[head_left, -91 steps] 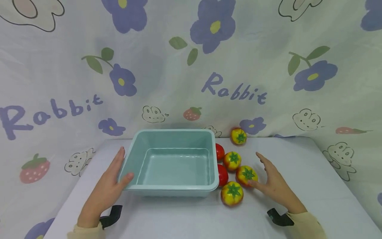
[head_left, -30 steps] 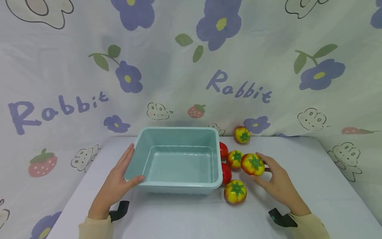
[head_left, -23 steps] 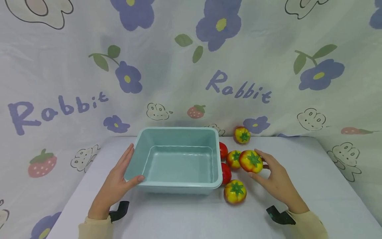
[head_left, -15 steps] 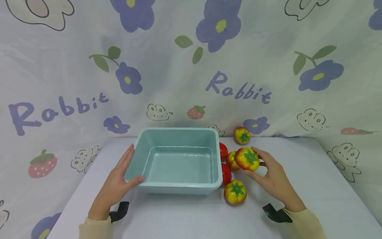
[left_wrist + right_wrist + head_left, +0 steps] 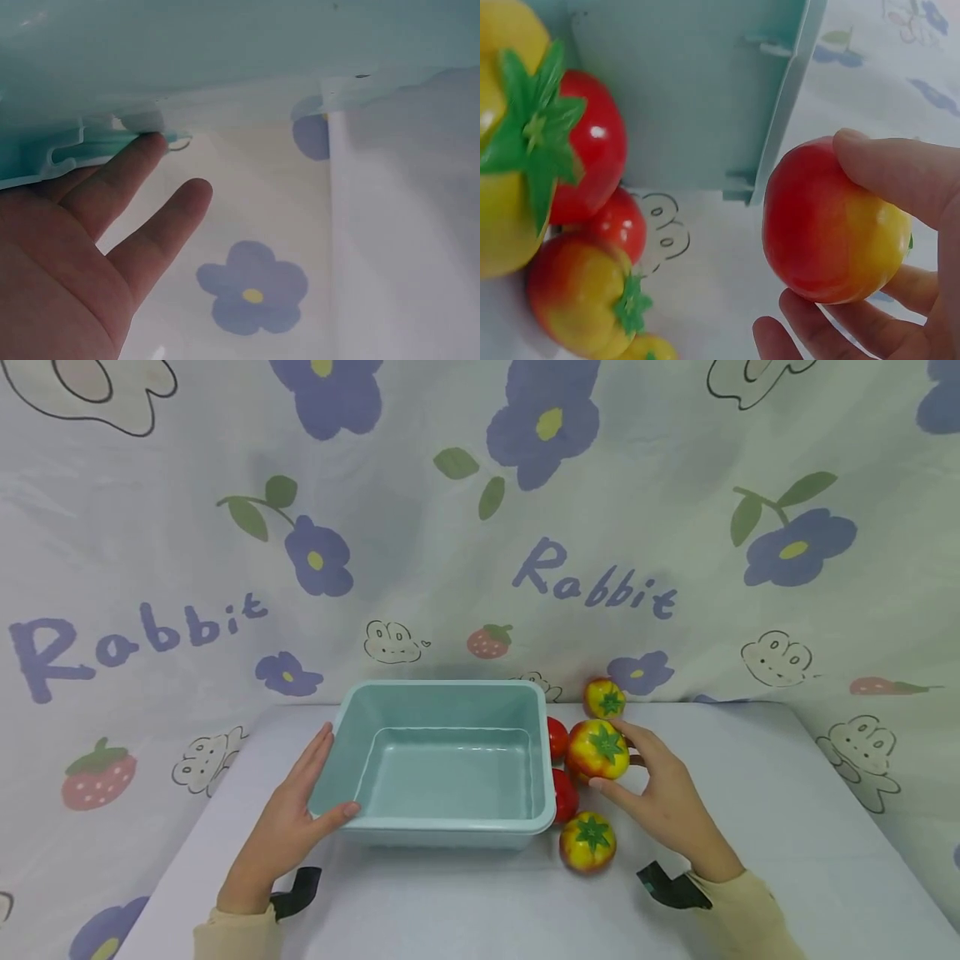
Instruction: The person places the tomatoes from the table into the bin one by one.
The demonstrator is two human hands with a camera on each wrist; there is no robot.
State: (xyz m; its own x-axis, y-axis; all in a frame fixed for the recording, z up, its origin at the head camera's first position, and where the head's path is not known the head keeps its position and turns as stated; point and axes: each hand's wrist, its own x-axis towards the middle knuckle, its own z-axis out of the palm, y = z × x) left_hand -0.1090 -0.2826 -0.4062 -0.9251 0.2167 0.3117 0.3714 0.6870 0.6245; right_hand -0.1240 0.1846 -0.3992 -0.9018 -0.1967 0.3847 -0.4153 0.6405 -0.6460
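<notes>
A yellow-red tomato (image 5: 597,749) sits pinched between the thumb and fingers of a person's right hand (image 5: 660,793), on that hand's left, the side facing a pale green tub (image 5: 450,824) on a white desk (image 5: 435,906). The tub stands between the two hands, its long axis running from one toward the other, with its short right wall just beyond the held fruit. The left hand (image 5: 288,827), at the tub's opposite end, lies with fingers extended along the outer wall and thumb over the rim; the right hand is by far the nearer to the fruit. The tomato is round, with no clear long axis, and its green leafy top shows in the head view. It appears to be held above the desk, partly hiding another fruit behind it. Two red tomatoes, one farther (image 5: 557,739) and one nearer (image 5: 566,795), lie left of the right hand, beside the tub's wall. One yellow-red tomato (image 5: 587,842) rests nearer the person than the right hand's fingertips; another (image 5: 603,698) lies beyond them.
</notes>
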